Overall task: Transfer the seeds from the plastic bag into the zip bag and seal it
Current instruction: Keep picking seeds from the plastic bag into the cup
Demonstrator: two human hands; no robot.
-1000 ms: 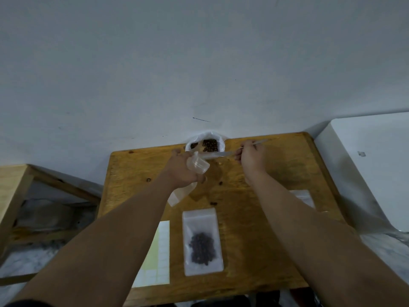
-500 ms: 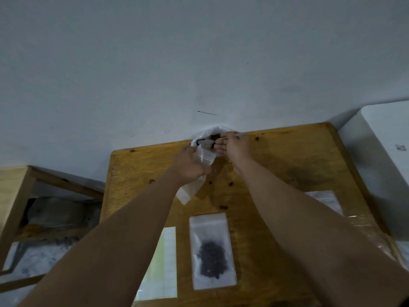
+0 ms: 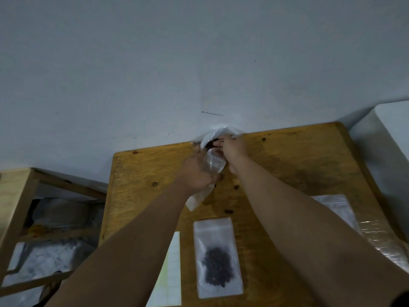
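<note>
Wooden table [image 3: 137, 196] against a grey wall, and on my feed I count two bare hands working at its far edge. The left hand [image 3: 195, 173] has its fingers curled round one clear zip bag [image 3: 213, 163], zip end toward the wall, with the bag's tail hanging out below the palm. The right hand [image 3: 234, 149] is just beyond it. Its fingertips are bunched and pinch one thin pale stick [image 3: 238, 135] at the mouth of the single crumpled plastic bag [image 3: 223, 130], which sits against the wall. A few dark seeds [image 3: 213, 143] show in that mouth; I cannot count them. Nearer me one second zip bag [image 3: 218, 231] lies flat with a dark heap [image 3: 218, 270] inside. One gridded label sheet [image 3: 173, 269] lies to its left. Clear empty bags [image 3: 336, 207] lie to its right, but I cannot tell how many.
</note>
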